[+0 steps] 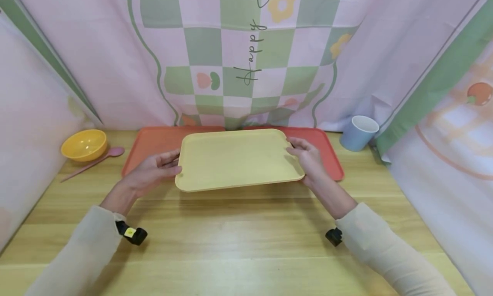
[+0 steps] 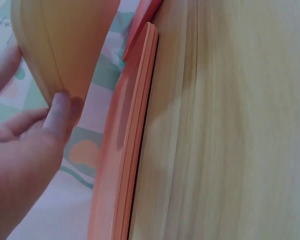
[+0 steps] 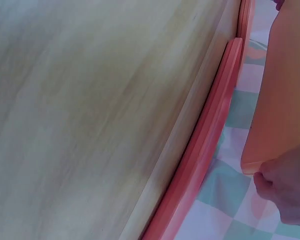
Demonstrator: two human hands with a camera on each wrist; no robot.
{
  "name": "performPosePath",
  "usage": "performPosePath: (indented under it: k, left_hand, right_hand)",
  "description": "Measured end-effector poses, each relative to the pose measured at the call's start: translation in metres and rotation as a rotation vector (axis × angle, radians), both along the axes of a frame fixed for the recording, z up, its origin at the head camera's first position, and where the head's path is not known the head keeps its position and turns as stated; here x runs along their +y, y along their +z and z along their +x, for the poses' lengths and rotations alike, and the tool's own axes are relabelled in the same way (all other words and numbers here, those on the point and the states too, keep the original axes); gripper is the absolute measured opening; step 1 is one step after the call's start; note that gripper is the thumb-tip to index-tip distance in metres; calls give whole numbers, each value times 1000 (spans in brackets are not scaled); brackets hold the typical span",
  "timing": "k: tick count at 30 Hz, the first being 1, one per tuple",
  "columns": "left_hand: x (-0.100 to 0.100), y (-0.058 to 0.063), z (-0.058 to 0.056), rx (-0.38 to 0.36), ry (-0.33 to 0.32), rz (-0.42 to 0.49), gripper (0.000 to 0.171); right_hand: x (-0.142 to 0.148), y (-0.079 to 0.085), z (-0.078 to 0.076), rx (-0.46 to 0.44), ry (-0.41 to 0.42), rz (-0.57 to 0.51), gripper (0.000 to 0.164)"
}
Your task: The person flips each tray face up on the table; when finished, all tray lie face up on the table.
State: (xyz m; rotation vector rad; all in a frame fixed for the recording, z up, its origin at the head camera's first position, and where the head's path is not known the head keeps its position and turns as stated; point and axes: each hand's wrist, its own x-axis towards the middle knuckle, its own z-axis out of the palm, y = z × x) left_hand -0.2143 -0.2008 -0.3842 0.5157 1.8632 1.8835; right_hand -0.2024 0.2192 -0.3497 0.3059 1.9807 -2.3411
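Note:
A pale yellow rectangular tray [image 1: 239, 161] is held up off the table, slightly tilted, between both hands. My left hand [image 1: 155, 171] grips its left short edge, thumb on top and fingers beneath. At the other short edge, my right hand [image 1: 308, 156] pinches the rim the same way. In the left wrist view the fingers [image 2: 57, 115] press against the yellow tray's [image 2: 77, 45] underside. Behind and below it, an orange tray [image 1: 148, 146] lies at left and a red tray [image 1: 329, 152] at right, both partly covered by the yellow one.
A yellow bowl [image 1: 84, 146] and a pink spoon [image 1: 92, 164] lie at the table's left back. A blue cup [image 1: 357, 135] stands at the right back. A checked cloth [image 1: 239, 47] hangs behind the wooden table [image 1: 246, 244], with more cloth on both sides.

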Motion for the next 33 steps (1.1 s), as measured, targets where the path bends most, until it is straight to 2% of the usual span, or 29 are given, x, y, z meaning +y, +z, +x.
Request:
performPosePath:
  k: [5,9,12,15,18,20,27,33]
  left_hand:
    - [6,-2,-1,-28,156,-23,57]
    - [11,0,0,-87,300,5,56]
    - [13,2,0,-137,400,35,56]
    - [13,3,-1,-169,458,42,53]
    - [11,4,-1,-179,469,29,53]
    - [9,4,-1,-172,452,5,58]
    - [5,3,4,-138,320,-168,69]
    - [3,4,6,-155,324,-179,63]
  right_hand:
    - [-1,-5,-3,-15,-78,53,48]
    - [-3,-11,-5,-16,-128,70,45]
    - [-4,-14,-6,-6,-131,23,46]
    - [-5,-17,-6,-4,-98,-15,48]
    - [-3,-18,-7,-11,-56,-5,51]
    - [0,-18,-8,-13,-21,10,54]
    - [6,-22,-11,-56,103,89,53]
    - [9,-21,-10,-78,158,151,50]
